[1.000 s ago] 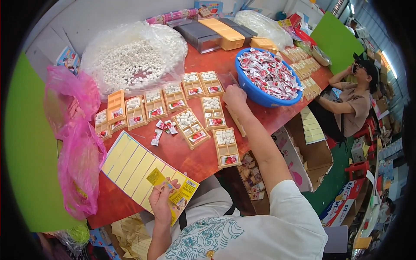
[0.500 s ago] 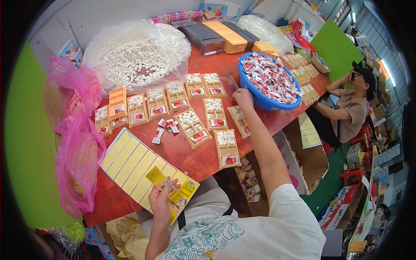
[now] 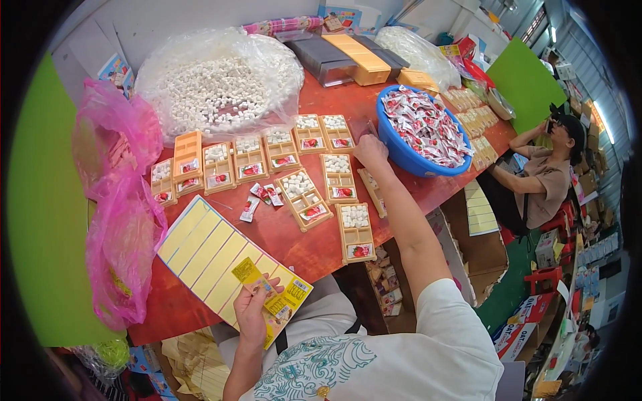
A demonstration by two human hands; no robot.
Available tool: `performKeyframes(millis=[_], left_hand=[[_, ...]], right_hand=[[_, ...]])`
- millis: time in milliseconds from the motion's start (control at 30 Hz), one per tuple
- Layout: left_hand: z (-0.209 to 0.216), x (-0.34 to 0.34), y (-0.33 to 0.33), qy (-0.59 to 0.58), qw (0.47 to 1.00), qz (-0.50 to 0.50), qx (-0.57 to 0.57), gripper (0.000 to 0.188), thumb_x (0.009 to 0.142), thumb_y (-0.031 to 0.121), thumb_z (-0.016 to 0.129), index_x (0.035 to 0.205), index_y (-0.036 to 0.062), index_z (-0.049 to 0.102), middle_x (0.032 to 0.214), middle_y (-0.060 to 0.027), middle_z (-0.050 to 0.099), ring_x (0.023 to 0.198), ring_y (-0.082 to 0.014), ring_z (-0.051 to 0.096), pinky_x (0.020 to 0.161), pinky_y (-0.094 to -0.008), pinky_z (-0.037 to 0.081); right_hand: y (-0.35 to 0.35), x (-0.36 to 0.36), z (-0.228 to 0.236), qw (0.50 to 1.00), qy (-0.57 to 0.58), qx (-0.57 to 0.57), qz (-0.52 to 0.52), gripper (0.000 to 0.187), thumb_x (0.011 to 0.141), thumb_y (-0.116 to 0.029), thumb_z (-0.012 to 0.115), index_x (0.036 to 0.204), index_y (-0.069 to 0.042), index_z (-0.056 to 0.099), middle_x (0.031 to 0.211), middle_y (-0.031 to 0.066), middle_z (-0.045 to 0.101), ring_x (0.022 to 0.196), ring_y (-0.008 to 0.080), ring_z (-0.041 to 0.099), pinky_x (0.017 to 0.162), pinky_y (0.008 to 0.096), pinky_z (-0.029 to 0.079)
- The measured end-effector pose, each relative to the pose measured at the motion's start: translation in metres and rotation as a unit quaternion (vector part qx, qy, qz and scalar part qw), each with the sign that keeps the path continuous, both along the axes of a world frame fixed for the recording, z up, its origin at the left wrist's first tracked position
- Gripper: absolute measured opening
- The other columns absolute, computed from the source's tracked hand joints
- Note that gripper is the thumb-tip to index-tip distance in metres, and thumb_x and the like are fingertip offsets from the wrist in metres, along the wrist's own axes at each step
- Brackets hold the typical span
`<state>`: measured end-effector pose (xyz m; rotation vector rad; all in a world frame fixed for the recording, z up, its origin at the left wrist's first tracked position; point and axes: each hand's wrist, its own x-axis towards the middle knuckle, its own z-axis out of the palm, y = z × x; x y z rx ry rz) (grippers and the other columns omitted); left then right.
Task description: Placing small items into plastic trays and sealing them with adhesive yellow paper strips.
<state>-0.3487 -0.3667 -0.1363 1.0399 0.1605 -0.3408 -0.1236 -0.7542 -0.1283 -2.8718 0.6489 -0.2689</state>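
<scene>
My left hand (image 3: pixel 253 313) is closed on a yellow printed label (image 3: pixel 246 270), its fingers just above a long sheet of label backing (image 3: pixel 200 237) with pale yellow strips. More printed label shows at the sheet's near right end. My right hand (image 3: pixel 372 152) reaches across the table, fingers curled at the edge of a clear plastic piece (image 3: pixel 363 128) that looks like a lid; the hand hides part of it. Beside that hand lies an orange compartment tray (image 3: pixel 370 187), partly covered by my forearm. Other orange trays (image 3: pixel 301 198) hold white cubes and a red-and-white sachet each.
A blue basin (image 3: pixel 428 172) heaped with sachets stands right of my right hand. Behind the trays spreads a clear bag of white cubes (image 3: pixel 214 93). Loose sachets (image 3: pixel 249 208) lie mid-table. Pink bags (image 3: pixel 127 234) hang at left. A person (image 3: pixel 545 167) sits at right.
The view has shifted slightly, so the table appears a little further right and lower. My right hand has drawn slightly nearer, beside the clear piece. My left hand keeps hold of the label.
</scene>
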Motion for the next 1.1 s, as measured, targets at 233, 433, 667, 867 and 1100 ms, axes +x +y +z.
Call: performKeyframes(millis=[233, 433, 667, 867, 1100], left_hand=[[-0.002, 0.002, 0.001, 0.004, 1.000, -0.006, 0.002, 0.030, 0.097, 0.013, 0.047, 0.120, -0.0052, 0.051, 0.107, -0.0188, 0.064, 0.093, -0.0226, 0.065, 0.084, -0.0340, 0.051], [-0.002, 0.003, 0.001, 0.010, 1.000, -0.008, 0.003, 0.031, 0.097, 0.014, 0.047, 0.121, -0.0051, 0.050, 0.107, -0.0185, 0.064, 0.093, -0.0221, 0.065, 0.084, -0.0336, 0.051], [-0.006, 0.005, 0.002, 0.011, 1.000, 0.002, 0.003, 0.029, 0.096, 0.013, 0.048, 0.119, -0.0037, 0.052, 0.105, -0.0188, 0.065, 0.089, -0.0237, 0.067, 0.084, -0.0363, 0.053], [-0.004, 0.006, 0.003, 0.021, 0.999, 0.009, -0.023, 0.028, 0.096, 0.013, 0.049, 0.117, -0.0032, 0.052, 0.104, -0.0184, 0.065, 0.089, -0.0241, 0.067, 0.083, -0.0367, 0.053], [0.002, 0.003, 0.004, 0.000, 1.000, 0.009, -0.025, 0.028, 0.095, 0.013, 0.049, 0.118, -0.0029, 0.053, 0.105, -0.0188, 0.065, 0.088, -0.0252, 0.067, 0.083, -0.0373, 0.053]], right_hand=[[-0.012, 0.006, 0.000, 0.999, 0.025, 0.038, -0.013, 0.025, 0.079, -0.016, 0.055, 0.089, 0.002, 0.069, 0.099, 0.0257, 0.066, 0.096, 0.0402, 0.063, 0.085, 0.0468, 0.050], [-0.014, 0.010, 0.001, 0.999, 0.024, 0.045, -0.018, 0.024, 0.078, -0.015, 0.055, 0.088, 0.000, 0.070, 0.098, 0.0259, 0.066, 0.096, 0.0404, 0.063, 0.086, 0.0469, 0.050], [-0.020, 0.015, -0.011, 1.000, 0.002, 0.027, 0.011, 0.022, 0.075, -0.013, 0.055, 0.083, 0.001, 0.070, 0.092, 0.0262, 0.066, 0.092, 0.0411, 0.063, 0.083, 0.0469, 0.050], [-0.027, 0.009, -0.018, 0.997, -0.081, 0.013, -0.002, 0.021, 0.078, -0.015, 0.053, 0.079, -0.002, 0.070, 0.090, 0.0227, 0.066, 0.086, 0.0397, 0.064, 0.079, 0.0474, 0.051], [-0.002, -0.021, -0.002, 0.955, -0.287, 0.021, 0.078, 0.016, 0.081, -0.014, 0.056, 0.079, -0.002, 0.067, 0.080, 0.0188, 0.064, 0.074, 0.0358, 0.062, 0.070, 0.0426, 0.050]])
